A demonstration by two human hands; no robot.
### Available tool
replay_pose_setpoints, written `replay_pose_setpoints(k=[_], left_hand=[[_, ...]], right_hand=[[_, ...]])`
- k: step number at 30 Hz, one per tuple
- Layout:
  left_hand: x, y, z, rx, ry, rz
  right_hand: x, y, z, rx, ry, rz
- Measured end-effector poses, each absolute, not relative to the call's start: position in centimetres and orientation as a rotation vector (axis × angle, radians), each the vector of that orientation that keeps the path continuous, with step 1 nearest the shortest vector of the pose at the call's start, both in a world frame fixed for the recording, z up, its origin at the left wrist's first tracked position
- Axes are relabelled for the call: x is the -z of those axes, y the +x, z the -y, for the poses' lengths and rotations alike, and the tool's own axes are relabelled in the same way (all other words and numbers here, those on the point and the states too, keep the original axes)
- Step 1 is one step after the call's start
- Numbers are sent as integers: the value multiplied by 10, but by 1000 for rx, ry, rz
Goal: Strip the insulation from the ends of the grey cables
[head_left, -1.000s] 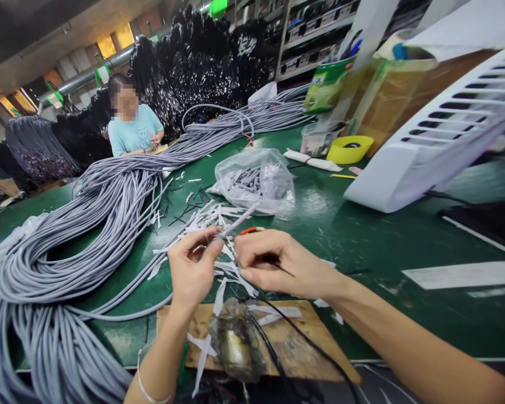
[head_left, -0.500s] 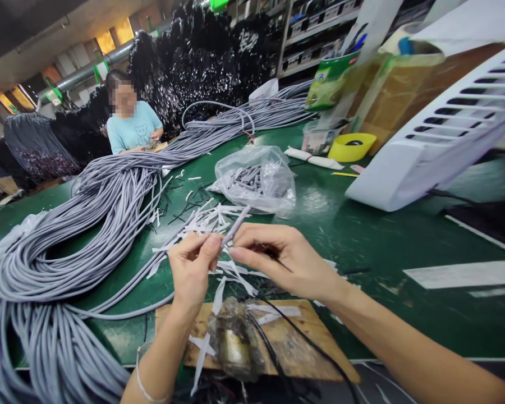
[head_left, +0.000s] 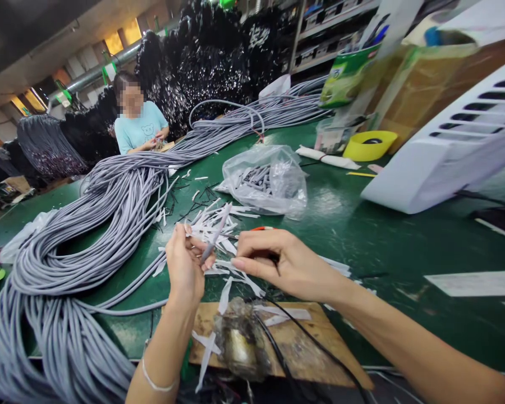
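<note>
Over the middle of the table, my left hand point(head_left: 187, 261) has its fingers curled round a grey cable point(head_left: 212, 241). The pale end of this cable points up and away from me. Just to its right, my right hand point(head_left: 278, 261) is closed, thumb against bent fingers. Something small and dark shows inside that hand, and a bit of orange-red appears behind the knuckles; I cannot make out what they are. White paper-like strips point(head_left: 225, 227) lie under and behind both hands. Below them stands a tape-wrapped metal block point(head_left: 239, 342) on a wooden board point(head_left: 301, 348).
A thick bundle of grey cables point(head_left: 88, 224) covers the left side. Beyond my hands sits a clear plastic bag point(head_left: 269, 174) of short grey pieces. At right are a yellow tape roll point(head_left: 370, 146) and a white slatted casing point(head_left: 441, 151). A person point(head_left: 141, 126) sits across the table.
My hands have moved apart. The left has turned its palm inward with the cable, whose tip now leans further left. The whole view has shifted slightly.
</note>
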State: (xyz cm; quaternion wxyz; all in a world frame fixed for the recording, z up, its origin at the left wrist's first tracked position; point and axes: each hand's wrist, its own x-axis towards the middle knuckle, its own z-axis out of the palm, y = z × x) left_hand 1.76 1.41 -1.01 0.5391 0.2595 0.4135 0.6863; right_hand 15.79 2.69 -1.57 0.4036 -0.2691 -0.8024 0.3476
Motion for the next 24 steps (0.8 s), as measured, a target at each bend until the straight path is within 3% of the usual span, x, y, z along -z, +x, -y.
replay_pose_setpoints(k=[7, 14, 24], left_hand=[[8, 10, -14, -1534, 970, -1000], [15, 14, -8, -1625, 1461, -1251], [19, 16, -6, -1595, 1679, -1287]], right_hand=[[22, 171, -34, -332, -1045, 1637], [19, 167, -29, 385, -864, 1758], [22, 162, -29, 602, -791, 1730]])
